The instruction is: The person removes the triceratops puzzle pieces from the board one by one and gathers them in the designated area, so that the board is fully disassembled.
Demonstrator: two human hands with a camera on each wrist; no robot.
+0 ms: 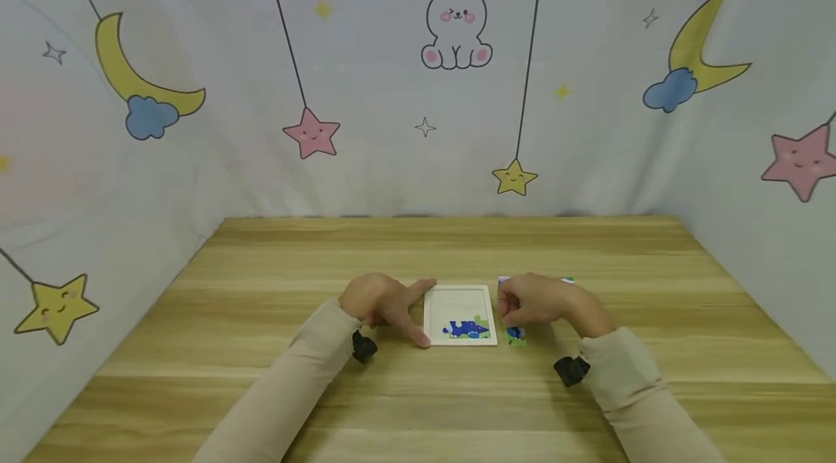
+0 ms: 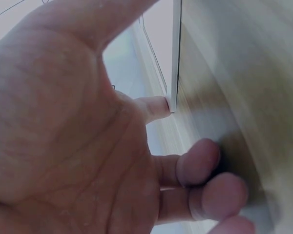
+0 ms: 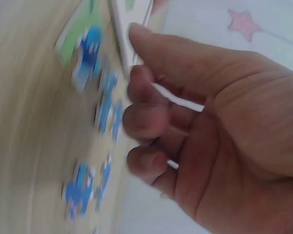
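Observation:
A square white puzzle tray (image 1: 427, 318) lies on the table, with joined blue and green jigsaw pieces (image 1: 469, 330) in its lower right part. My left hand (image 1: 390, 301) is at the tray's left side, thumb and index finger spread to its two left corners. In the left wrist view a fingertip (image 2: 158, 107) touches the tray's corner, and the other fingers bend loosely. Just right of the tray, my right hand (image 1: 538, 298) hovers over loose jigsaw pieces (image 3: 80, 190). Its fingers curl loosely, thumb apart from them, with nothing seen between.
Beside the tray's lower right corner lies a green and blue jigsaw piece (image 1: 515, 337). More loose pieces (image 1: 568, 280) show behind the right hand, partly covered by it. The wooden table (image 1: 418, 405) ends at a printed white curtain (image 1: 392, 187) at the back and sides.

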